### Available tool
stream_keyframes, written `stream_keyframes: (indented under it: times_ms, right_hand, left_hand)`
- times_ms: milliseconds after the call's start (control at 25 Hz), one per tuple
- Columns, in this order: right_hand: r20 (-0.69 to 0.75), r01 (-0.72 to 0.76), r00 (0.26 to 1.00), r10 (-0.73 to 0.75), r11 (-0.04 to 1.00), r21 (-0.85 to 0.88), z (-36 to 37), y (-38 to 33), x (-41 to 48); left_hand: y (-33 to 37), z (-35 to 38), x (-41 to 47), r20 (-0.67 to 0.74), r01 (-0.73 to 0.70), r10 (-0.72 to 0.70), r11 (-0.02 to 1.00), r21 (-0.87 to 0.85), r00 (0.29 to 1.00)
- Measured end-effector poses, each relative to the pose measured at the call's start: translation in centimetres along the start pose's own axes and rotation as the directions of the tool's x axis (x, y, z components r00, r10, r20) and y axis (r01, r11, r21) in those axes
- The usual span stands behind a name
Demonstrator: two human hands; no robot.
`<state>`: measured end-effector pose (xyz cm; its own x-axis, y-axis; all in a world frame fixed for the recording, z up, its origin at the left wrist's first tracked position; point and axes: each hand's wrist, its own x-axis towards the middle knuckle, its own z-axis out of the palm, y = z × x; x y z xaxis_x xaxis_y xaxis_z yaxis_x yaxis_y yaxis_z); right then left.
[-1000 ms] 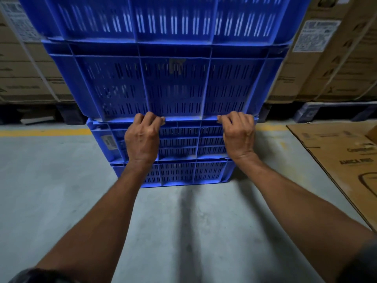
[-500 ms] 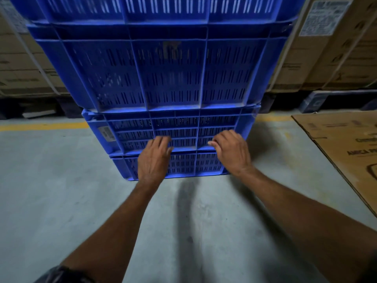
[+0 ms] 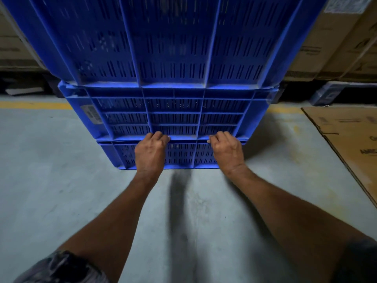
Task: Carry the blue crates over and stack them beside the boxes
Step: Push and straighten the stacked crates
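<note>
Straight ahead at 12 o'clock, right up close: stack of blue crates point(image 3: 173, 82), standing on the concrete floor point(image 3: 51, 180), three tiers in sight. Top crate point(image 3: 167, 43) looming large across the upper view, middle crate point(image 3: 173, 113) directly beneath it, bottom crate point(image 3: 183, 158) flat on the floor. Both bare arms stretched forward and down. Left hand point(image 3: 151, 152) at roughly 11 o'clock, knuckles up, fingers curled over the ledge at the seam between middle and bottom crates, gripping there. Right hand point(image 3: 227, 153) at roughly 1 o'clock, hooked onto the same ledge in the same way, gripping too. Impossible to say which of the two rims under the fingertips. Cardboard boxes point(image 3: 336, 48) piled at 2 o'clock, just behind the crates, a white label on one. Second box pile point(image 3: 12, 48) at 10 o'clock, dim, also behind the stack. Flattened cardboard sheet point(image 3: 350, 139) lying on the floor at 3 o'clock, well apart from the right hand. Yellow floor line point(image 3: 34, 105) off at 9 o'clock, passing behind the stack.
</note>
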<state>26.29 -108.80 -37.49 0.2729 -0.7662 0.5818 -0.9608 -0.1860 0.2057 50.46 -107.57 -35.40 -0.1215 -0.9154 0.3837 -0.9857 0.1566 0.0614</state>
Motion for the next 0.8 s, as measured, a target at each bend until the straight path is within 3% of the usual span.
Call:
stream_keyframes:
  times_ms: [120, 200, 280, 360, 400, 480, 560, 680, 800]
  right_hand:
    - [-0.076, -0.082, 0.992, 0.097, 0.979, 0.184, -3.0, 0.1, 0.4]
    - [-0.234, -0.193, 0.935, 0.267, 0.935, 0.296, -7.4, 1.3, 1.5]
    - [-0.345, -0.372, 0.76, 0.55, 0.805, 0.462, -11.2, 3.8, 3.3]
    - [-0.267, -0.519, 0.572, 0.775, 0.595, 0.614, -12.9, 6.5, 4.9]
    - [-0.163, -0.576, 0.536, 0.828, 0.5, 0.647, -13.1, 7.7, 5.4]
    - [0.07, -0.643, 0.593, 0.802, 0.419, 0.641, -12.9, 9.6, 6.2]
    - [0.194, -0.614, 0.684, 0.703, 0.413, 0.672, -13.5, 10.3, 6.7]
    - [0.277, -0.526, 0.755, 0.594, 0.297, 0.797, -14.9, 10.6, 6.6]
    - [0.235, -0.562, 0.729, 0.643, 0.365, 0.742, -15.4, 10.4, 6.2]
  left_hand:
    - [1.1, -1.7, 0.0, 0.043, 0.029, -0.027, 0.999, -0.037, 0.999]
    - [3.1, -4.0, 0.7, -0.051, -0.087, 0.084, 0.994, -0.063, 0.995]
    - [6.5, -6.9, 2.0, -0.189, -0.261, 0.242, 0.962, -0.082, 0.952]
    - [10.3, -9.7, 4.3, -0.336, -0.349, 0.295, 0.93, -0.112, 0.894]
    - [12.1, -11.0, 5.8, -0.366, -0.353, 0.286, 0.927, -0.129, 0.886]
    - [15.0, -12.9, 8.2, -0.324, -0.314, 0.247, 0.934, -0.171, 0.913]
    - [16.9, -13.5, 9.4, -0.265, -0.285, 0.235, 0.944, -0.168, 0.935]
    - [17.8, -13.0, 9.7, -0.24, -0.294, 0.241, 0.93, -0.219, 0.94]
    - [17.6, -12.6, 10.6, -0.275, -0.314, 0.243, 0.915, -0.252, 0.93]
